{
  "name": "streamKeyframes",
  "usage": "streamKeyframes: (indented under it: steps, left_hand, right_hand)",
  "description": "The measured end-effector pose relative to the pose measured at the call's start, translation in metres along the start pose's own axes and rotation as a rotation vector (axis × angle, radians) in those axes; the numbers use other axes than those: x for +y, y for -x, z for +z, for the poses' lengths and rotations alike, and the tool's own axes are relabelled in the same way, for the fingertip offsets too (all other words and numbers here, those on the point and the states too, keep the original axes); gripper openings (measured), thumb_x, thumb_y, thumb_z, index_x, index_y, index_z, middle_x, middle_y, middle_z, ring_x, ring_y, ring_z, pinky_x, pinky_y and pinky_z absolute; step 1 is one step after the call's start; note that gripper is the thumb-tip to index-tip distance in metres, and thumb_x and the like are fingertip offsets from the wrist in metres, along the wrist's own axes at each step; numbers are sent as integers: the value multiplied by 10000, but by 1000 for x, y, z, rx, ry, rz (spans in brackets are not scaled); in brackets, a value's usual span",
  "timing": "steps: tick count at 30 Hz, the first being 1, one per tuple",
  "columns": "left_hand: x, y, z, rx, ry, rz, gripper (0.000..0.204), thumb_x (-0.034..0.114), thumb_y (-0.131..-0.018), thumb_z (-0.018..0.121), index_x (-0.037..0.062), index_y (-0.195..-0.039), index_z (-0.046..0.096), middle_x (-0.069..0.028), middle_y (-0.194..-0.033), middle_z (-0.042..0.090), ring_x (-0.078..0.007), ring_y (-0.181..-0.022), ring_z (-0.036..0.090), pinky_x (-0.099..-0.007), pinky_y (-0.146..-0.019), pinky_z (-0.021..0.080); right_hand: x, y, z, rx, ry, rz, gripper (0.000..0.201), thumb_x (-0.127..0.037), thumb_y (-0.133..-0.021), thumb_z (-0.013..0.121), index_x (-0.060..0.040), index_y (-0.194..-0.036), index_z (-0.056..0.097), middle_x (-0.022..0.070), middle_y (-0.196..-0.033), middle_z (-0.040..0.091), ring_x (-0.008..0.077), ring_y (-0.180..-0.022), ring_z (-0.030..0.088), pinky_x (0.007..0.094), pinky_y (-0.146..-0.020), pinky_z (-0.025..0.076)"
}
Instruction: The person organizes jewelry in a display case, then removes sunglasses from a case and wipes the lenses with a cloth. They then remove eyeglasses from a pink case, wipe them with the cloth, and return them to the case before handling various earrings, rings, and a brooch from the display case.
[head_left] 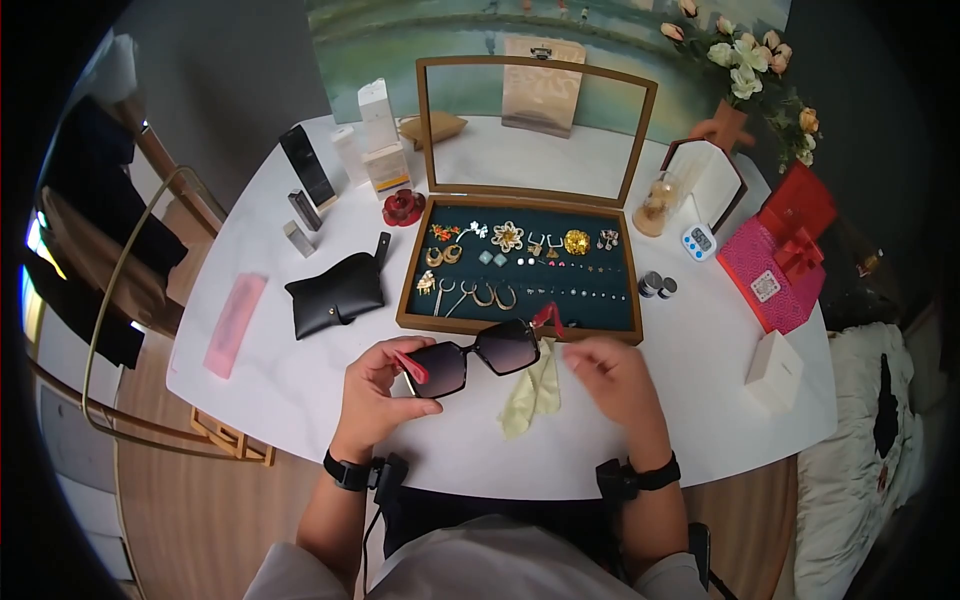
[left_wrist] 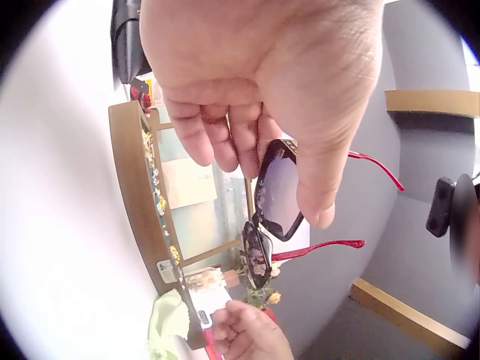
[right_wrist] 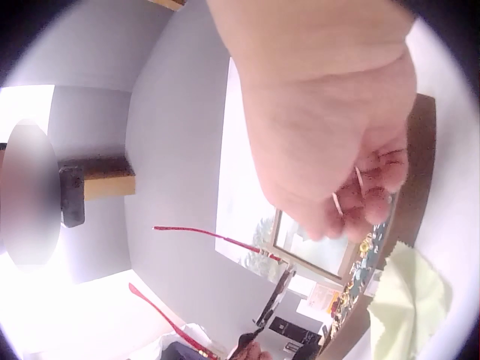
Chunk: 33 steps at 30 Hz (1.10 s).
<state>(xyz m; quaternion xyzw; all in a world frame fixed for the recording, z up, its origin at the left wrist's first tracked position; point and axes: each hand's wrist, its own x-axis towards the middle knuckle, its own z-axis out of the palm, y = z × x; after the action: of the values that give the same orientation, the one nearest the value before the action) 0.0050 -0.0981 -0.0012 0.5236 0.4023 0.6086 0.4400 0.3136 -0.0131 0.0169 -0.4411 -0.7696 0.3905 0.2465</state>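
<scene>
In the head view my left hand [head_left: 378, 395] holds a pair of sunglasses [head_left: 440, 370] by one side, thumb below and fingers above. The sunglasses have dark gradient lenses, black rims and red temples, which stand unfolded in the right wrist view. Close to their other end is my right hand [head_left: 615, 385], fingers loosely curled with nothing in them. A pale green cloth [head_left: 530, 395] lies crumpled on the table between the hands, partly under the glasses. Just beyond, a wooden jewellery case [head_left: 440, 323] stands with its glass lid raised, showing rows of earrings and brooches on dark green lining.
Left of the case lie a black pouch [head_left: 338, 295] and a pink sleeve [head_left: 236, 325]. Several small boxes stand behind them. To the right are a blue-and-white timer [head_left: 698, 241], small round tins [head_left: 655, 285], a red-pink gift box [head_left: 765, 270] and a white box [head_left: 774, 372].
</scene>
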Motion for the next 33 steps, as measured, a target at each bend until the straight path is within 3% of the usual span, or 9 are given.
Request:
streamKeyframes:
  steps: [2, 3, 6, 16, 20, 22, 24, 30, 33]
  left_hand:
    - [1, 1, 1, -22, -4, -5, 718, 42, -603, 940, -6, -1235, 603, -143, -1280, 633, -211, -1157, 599, -357, -1014, 454]
    - [1, 2, 3, -49, -15, -12, 713, 40, -602, 939, -1, -1232, 607, -142, -1280, 634, -210, -1156, 602, -357, -1008, 459]
    - [0, 1, 8, -86, -15, -22, 702, 36, -603, 937, 5, -1225, 615, -141, -1278, 638, -209, -1157, 605, -356, -1005, 464]
    - [7, 1, 18, -160, -64, -35, 678, 48, -608, 934, 4, -1208, 621, -139, -1253, 660, -202, -1129, 622, -346, -1015, 465]
    - [6, 1, 21, -149, -61, -36, 679, 49, -606, 935, 2, -1207, 620, -139, -1252, 661, -201, -1125, 622, -352, -1014, 466]
    - [4, 1, 21, -152, -53, -12, 674, 76, -611, 938, -1, -1202, 625, -133, -1243, 667, -197, -1117, 625, -347, -1008, 467]
    - [7, 0, 23, -155, -85, -17, 670, 94, -612, 940, 4, -1199, 631, -125, -1234, 672, -194, -1107, 628, -340, -1001, 467]
    - [9, -3, 31, -181, -214, -5, 661, 128, -612, 943, 30, -1196, 650, -98, -1191, 691, -190, -1074, 638, -326, -984, 466]
    - [8, -3, 32, -194, -229, 15, 663, 124, -609, 943, 33, -1197, 650, -96, -1192, 692, -191, -1077, 638, -328, -989, 462]
  right_hand:
    - [3, -3, 1, 242, -426, -82, 214, -84, -942, 640, 7, -1131, 682, 101, -1074, 700, 167, -906, 665, 284, -760, 523]
    - [2, -4, 1, 206, -502, -185, 225, -74, -965, 622, 11, -1168, 670, 76, -1126, 673, 130, -931, 637, 258, -804, 513]
    - [4, -7, 5, 85, -634, -301, 227, -63, -966, 616, 10, -1173, 671, 83, -1118, 669, 135, -931, 635, 253, -831, 505]
    - [0, -12, 15, 108, -398, -351, 82, 22, -845, 726, 2, -914, 687, 56, -934, 649, 93, -733, 589, 210, -656, 472]
    - [-5, -10, 16, 119, -348, -341, 88, -4, -847, 726, -10, -932, 706, 60, -915, 644, 109, -747, 599, 221, -647, 472]
    - [-12, -8, 13, 245, -358, -379, 121, -40, -851, 725, -24, -971, 725, 60, -940, 647, 116, -783, 607, 237, -656, 478]
    - [-19, -4, 10, 253, -356, -375, 181, -87, -853, 725, -37, -1027, 731, 68, -986, 650, 138, -841, 616, 261, -676, 487]
    - [-81, 14, -2, 379, -260, -667, 272, -120, -803, 756, -40, -1060, 723, 87, -1034, 662, 225, -903, 619, 316, -732, 497]
    - [-90, 11, -9, 359, -30, -831, 311, -73, -733, 771, -36, -1037, 718, 106, -990, 676, 260, -862, 625, 357, -771, 500]
